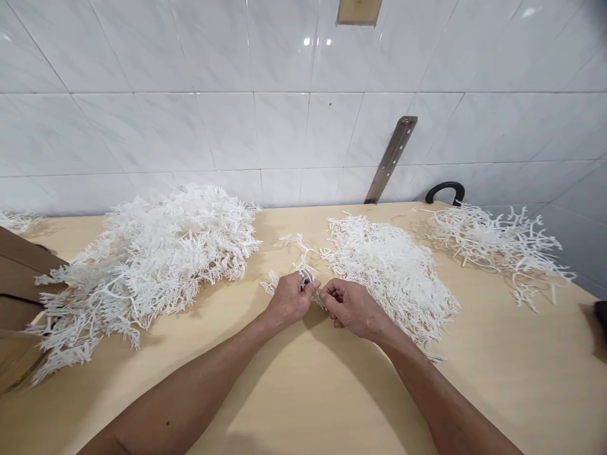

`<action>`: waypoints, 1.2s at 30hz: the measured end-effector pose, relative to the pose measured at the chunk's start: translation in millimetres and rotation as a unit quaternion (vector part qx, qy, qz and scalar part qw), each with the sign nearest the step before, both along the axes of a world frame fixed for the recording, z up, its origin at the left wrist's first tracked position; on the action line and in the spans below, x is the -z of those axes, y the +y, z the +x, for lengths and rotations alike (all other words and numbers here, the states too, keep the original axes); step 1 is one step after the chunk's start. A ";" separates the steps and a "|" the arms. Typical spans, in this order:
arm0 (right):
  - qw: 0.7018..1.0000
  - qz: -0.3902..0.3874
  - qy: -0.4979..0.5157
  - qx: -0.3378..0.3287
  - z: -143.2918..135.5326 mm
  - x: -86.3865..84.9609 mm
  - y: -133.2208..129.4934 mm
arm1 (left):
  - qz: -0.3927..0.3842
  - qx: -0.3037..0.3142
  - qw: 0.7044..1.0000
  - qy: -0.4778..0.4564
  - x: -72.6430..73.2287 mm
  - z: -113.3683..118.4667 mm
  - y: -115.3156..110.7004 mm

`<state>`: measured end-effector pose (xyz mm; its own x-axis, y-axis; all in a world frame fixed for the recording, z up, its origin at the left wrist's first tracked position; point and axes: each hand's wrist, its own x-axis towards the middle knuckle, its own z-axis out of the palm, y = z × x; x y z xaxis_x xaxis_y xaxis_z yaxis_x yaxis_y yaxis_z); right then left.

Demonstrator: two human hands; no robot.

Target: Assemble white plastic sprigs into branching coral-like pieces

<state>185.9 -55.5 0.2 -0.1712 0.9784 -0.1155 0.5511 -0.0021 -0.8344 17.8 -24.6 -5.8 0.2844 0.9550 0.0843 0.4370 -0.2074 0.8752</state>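
Observation:
A white branched plastic sprig (306,256) rises from between my hands over the middle of the table. My left hand (290,300) is closed on its lower part, thumb against fingers. Just to the right, my right hand (348,306) is closed in a pinch close to the sprig's lower end; what sits between its fingertips is too small to make out. A big heap of feathery white sprigs (165,253) spreads to the left of my hands. Beside my right hand lies a denser pile of thin white pieces (389,272).
Looser bare white branches (493,240) lie at the far right, with a black curved handle (446,186) behind them. A metal bracket (391,161) leans on the tiled wall. Brown cardboard (23,272) stands at the left edge of the wooden table (294,392).

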 end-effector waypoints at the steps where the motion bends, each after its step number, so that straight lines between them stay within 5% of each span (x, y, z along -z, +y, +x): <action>1: 0.999 0.032 -0.026 -0.001 -1.3 -2.1 -0.7 | 0.008 -0.010 1.000 0.009 1.1 0.5 0.3; 4: 0.991 0.106 -0.065 -0.044 -3.7 -8.6 -4.4 | 0.026 -0.042 0.998 0.024 2.8 -0.4 4.2; 8: 0.989 0.068 0.022 -0.127 -1.1 -11.0 -8.9 | 0.005 -0.113 0.993 0.018 0.9 -6.7 13.9; 13: 0.986 0.021 0.163 -0.029 7.9 -0.6 -1.5 | -0.013 -0.071 0.996 -0.059 0.9 -10.1 14.4; 19: 0.980 0.066 0.169 0.087 12.1 2.5 6.3 | -0.018 -0.054 0.996 -0.071 3.5 -8.2 9.6; 36: 0.999 0.006 0.043 -0.027 9.4 -4.7 0.1 | -0.023 -0.006 0.997 -0.078 -1.7 -3.2 1.0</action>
<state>195.3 -55.4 4.8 -0.2325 0.9688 -0.0858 0.4758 0.0363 -0.8788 14.6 -23.6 -4.1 0.2607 0.9618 0.0834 0.2973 -0.1621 0.9409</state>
